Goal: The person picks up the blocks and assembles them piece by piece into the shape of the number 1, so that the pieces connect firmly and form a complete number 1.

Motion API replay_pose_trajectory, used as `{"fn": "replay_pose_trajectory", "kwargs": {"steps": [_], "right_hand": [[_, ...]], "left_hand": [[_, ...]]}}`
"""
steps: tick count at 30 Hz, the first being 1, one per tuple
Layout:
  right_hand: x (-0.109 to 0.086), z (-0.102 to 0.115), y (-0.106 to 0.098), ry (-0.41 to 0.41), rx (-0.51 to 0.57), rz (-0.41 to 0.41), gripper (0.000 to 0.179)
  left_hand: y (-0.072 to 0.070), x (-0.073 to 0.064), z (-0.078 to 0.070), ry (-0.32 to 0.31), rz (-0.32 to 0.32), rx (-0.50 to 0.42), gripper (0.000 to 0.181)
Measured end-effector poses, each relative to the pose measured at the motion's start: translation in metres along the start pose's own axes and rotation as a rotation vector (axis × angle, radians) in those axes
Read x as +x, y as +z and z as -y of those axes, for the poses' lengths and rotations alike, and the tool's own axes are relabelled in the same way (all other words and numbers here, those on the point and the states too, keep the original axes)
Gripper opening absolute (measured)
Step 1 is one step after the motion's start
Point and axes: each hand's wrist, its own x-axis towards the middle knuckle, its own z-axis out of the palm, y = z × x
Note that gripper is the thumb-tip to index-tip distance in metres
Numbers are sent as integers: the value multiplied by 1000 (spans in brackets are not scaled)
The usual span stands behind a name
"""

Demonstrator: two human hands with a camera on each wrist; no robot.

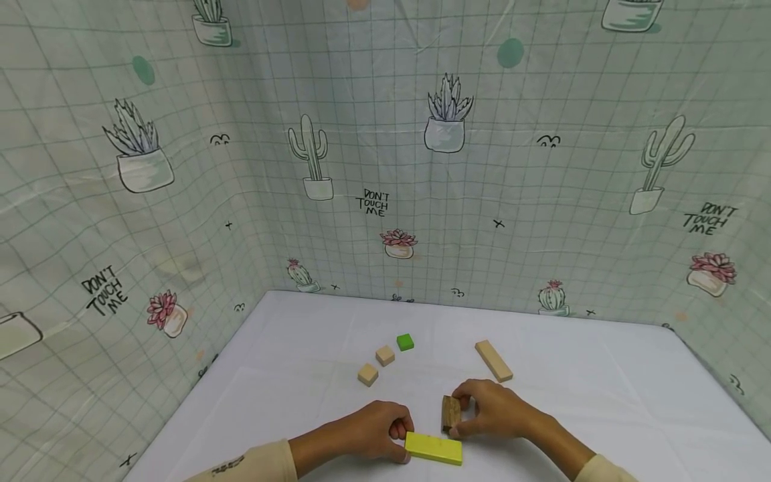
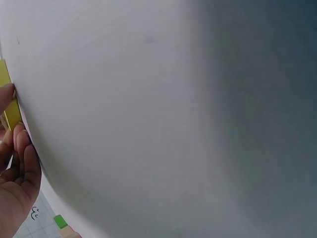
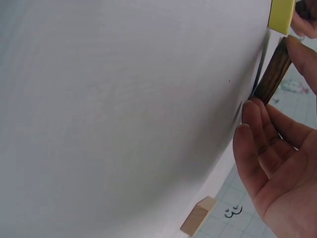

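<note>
At the near side of the table my left hand (image 1: 379,432) pinches the left end of a flat yellow block (image 1: 434,448), thumb at its near side and fingers at its far side. My right hand (image 1: 496,410) grips a dark brown wooden block (image 1: 450,414) between thumb and fingertips. That brown block points away from me, just beyond the right part of the yellow one. The right wrist view shows the thumb at one end of the brown block (image 3: 273,74) and fingertips at the other, with the yellow block (image 3: 282,15) close by.
A long pale wooden block (image 1: 494,361) lies beyond my right hand. Farther left are two small pale wooden cubes, the nearer cube (image 1: 368,375) and the farther cube (image 1: 385,355), with a small green block (image 1: 405,342) behind them. A patterned curtain (image 1: 373,154) hangs behind the white table (image 1: 301,375).
</note>
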Motion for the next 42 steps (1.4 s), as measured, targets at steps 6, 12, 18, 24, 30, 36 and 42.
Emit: {"fn": "replay_pose_trajectory", "kwargs": {"steps": [6, 12, 18, 24, 30, 36, 42], "right_hand": [[1, 4, 2, 5, 21, 25, 60], [3, 6, 4, -3, 6, 27, 59], [5, 8, 6, -7, 6, 31, 58], [6, 10, 6, -25, 5, 39, 57], [6, 12, 7, -34, 10, 39, 56], [8, 12, 8, -36, 14, 39, 56], [9, 13, 9, -47, 17, 42, 57]], "left_hand": [[0, 1, 0, -15, 2, 2, 24], [0, 1, 1, -1, 0, -6, 24], [-1, 0, 1, 3, 4, -9, 23], [-1, 0, 0, -9, 11, -16, 23], [-1, 1, -2, -14, 17, -10, 23], [-2, 1, -3, -27, 15, -4, 23], [-2, 1, -3, -34, 16, 2, 23]]}}
